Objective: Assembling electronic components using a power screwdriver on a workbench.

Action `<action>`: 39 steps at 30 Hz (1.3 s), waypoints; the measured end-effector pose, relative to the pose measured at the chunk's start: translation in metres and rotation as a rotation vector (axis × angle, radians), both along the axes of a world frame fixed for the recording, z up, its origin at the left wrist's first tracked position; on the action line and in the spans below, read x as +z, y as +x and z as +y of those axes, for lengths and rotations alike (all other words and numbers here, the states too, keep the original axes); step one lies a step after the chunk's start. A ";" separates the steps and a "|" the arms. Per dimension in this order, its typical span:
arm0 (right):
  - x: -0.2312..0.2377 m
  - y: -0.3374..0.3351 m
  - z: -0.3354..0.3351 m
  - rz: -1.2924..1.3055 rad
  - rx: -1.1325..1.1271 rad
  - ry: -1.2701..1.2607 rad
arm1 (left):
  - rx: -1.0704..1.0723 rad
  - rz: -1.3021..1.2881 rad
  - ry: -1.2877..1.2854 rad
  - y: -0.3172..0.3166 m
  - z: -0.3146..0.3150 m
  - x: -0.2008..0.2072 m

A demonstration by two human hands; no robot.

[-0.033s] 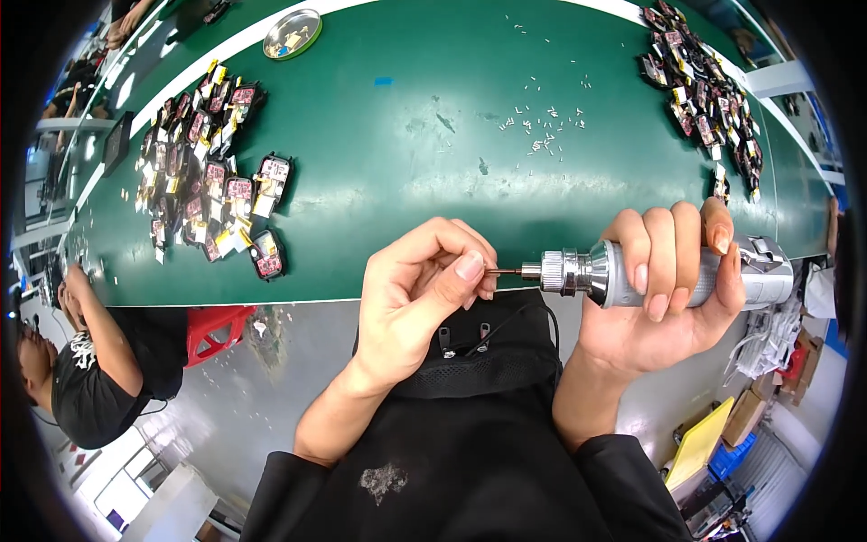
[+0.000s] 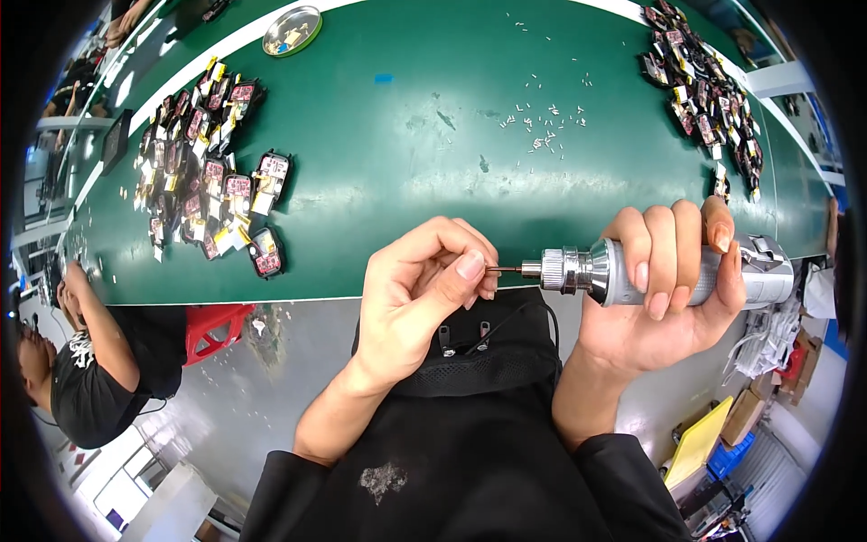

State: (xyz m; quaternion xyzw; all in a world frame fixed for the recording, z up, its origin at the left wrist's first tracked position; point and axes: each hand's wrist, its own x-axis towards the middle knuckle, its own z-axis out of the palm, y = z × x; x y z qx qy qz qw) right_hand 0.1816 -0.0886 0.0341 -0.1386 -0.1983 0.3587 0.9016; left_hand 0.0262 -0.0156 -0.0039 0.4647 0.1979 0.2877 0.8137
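we work at a green table (image 2: pixel 379 163), with a pile of black-cased units (image 2: pixel 203 163) on its left, well apart from us. the silver power driver (image 2: pixel 621 275) lies level over the near edge, pointing left. our right hand (image 2: pixel 664 271) has its fingers curled around the barrel; a firm, relaxed hold suits. our left hand (image 2: pixel 420 298) is nearly closed, thumb and fingertips pinching the thin bit (image 2: pixel 508 270) at its far end; whether anything smaller sits there, we cannot tell. we'd best align bit and barrel, and avoid spinning it against skin. tiny pale pieces (image 2: pixel 542 142) lie scattered beyond, best left undisturbed.
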 end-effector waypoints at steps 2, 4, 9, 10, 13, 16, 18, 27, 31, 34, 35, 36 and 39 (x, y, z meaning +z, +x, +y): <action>0.000 -0.001 0.000 0.000 -0.003 -0.009 | -0.001 -0.016 -0.036 -0.001 -0.002 -0.001; -0.001 0.000 -0.002 -0.011 -0.011 -0.009 | -0.003 -0.031 -0.067 -0.001 -0.004 -0.002; -0.002 -0.003 -0.005 -0.036 -0.013 -0.031 | -0.022 -0.018 -0.036 -0.003 -0.005 -0.004; -0.002 -0.003 -0.006 -0.046 -0.013 -0.031 | -0.022 -0.018 -0.037 -0.002 -0.006 -0.003; -0.003 -0.003 -0.008 -0.094 -0.012 -0.049 | 0.047 0.070 0.127 -0.002 -0.008 0.000; -0.004 -0.001 -0.007 -0.113 -0.013 -0.070 | 0.090 0.256 0.541 0.000 -0.005 -0.001; -0.007 0.002 -0.004 -0.098 -0.003 -0.067 | 0.061 0.277 0.585 0.001 -0.001 -0.002; -0.016 0.009 0.002 0.107 -0.108 -0.118 | 0.454 0.590 0.958 -0.035 0.097 0.045; -0.035 0.006 0.002 0.189 -0.147 -0.221 | 0.652 0.960 1.205 -0.062 0.225 0.050; -0.040 0.003 0.003 0.187 -0.108 -0.223 | 0.681 1.312 1.357 -0.101 0.331 0.049; -0.042 0.003 0.001 0.163 -0.104 -0.216 | 0.679 1.439 1.307 -0.102 0.359 0.045; -0.043 0.001 0.000 0.161 -0.094 -0.200 | 0.696 1.531 1.339 -0.117 0.391 0.037; -0.044 0.000 0.006 0.113 -0.081 -0.207 | 0.607 1.560 1.116 -0.095 0.434 0.021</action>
